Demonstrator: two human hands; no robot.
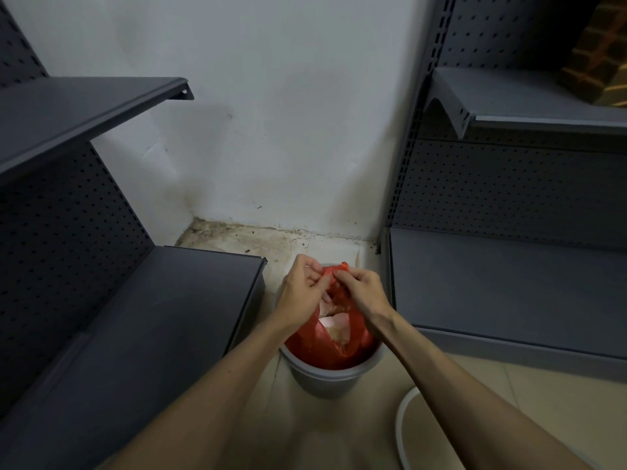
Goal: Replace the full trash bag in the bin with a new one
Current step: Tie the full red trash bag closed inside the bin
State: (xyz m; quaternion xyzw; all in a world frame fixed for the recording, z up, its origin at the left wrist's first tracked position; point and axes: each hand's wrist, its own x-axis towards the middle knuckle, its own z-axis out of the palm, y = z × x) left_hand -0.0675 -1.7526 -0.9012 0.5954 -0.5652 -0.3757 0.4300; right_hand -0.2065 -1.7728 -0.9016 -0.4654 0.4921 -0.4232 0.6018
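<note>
A small grey bin [330, 379] stands on the floor in the corner between two shelf units. Inside it sits a red trash bag [315, 344], full of pale waste that shows through its gap. My left hand [302, 286] and my right hand [363, 290] meet above the bin. Each pinches a gathered red handle of the bag, and the two handles touch between my fingers. The far rim of the bin is hidden behind my hands.
Dark grey metal shelving [142, 327] flanks the bin on the left and another unit [509, 286] on the right, both close to it. A white wall [288, 130] closes the corner. A grey ring-shaped rim [402, 425] lies on the tiled floor at lower right.
</note>
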